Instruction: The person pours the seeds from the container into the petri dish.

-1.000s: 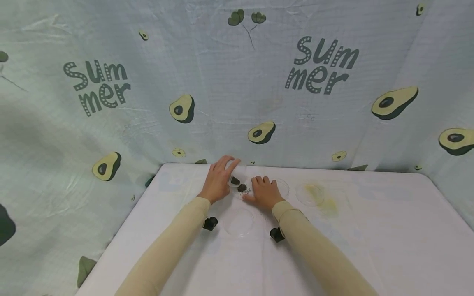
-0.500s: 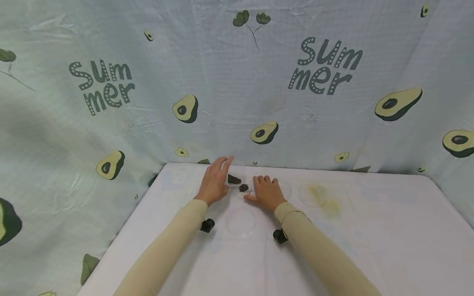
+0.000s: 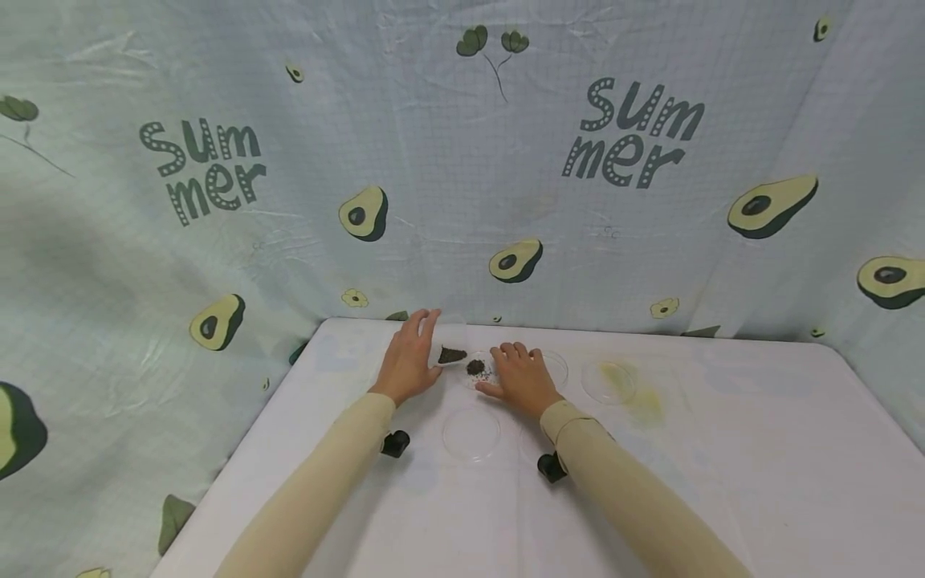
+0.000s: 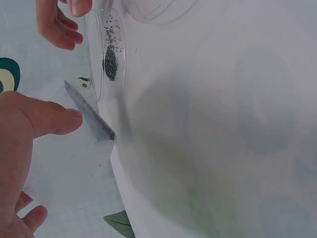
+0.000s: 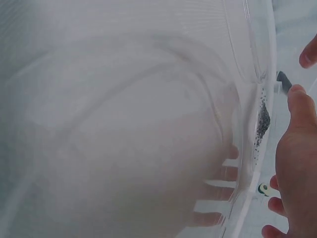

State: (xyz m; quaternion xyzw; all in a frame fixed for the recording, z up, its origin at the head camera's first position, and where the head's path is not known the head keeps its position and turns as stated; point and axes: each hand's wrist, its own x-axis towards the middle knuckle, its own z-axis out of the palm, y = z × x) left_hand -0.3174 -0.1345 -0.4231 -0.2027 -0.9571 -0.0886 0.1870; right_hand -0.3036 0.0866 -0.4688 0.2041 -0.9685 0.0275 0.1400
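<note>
My left hand (image 3: 408, 357) pinches a clear plastic bag (image 4: 94, 114) between thumb and fingers. Dark small grains (image 3: 453, 355) have gathered in a wedge along the bottom of the bag, which hangs just left of a clear petri dish (image 4: 123, 74). Inside that dish lies a small heap of similar dark grains (image 3: 475, 367), with scattered bits around it. My right hand (image 3: 522, 379) holds the right side of the dish, thumb at the near rim and fingers toward the far side. In the right wrist view its thumb (image 5: 301, 106) overlaps part of the bag.
Another clear dish (image 3: 471, 460) stands nearer me, one (image 3: 566, 371) sits right of my right hand, and a further dish (image 3: 609, 401) lies beside a yellowish stain (image 3: 645, 405). The white table (image 3: 759, 449) ends at a printed curtain (image 3: 448, 201) behind.
My left hand has moved left, away from the petri dish, carrying the bag of grains with it. The right hand has stayed at the dish.
</note>
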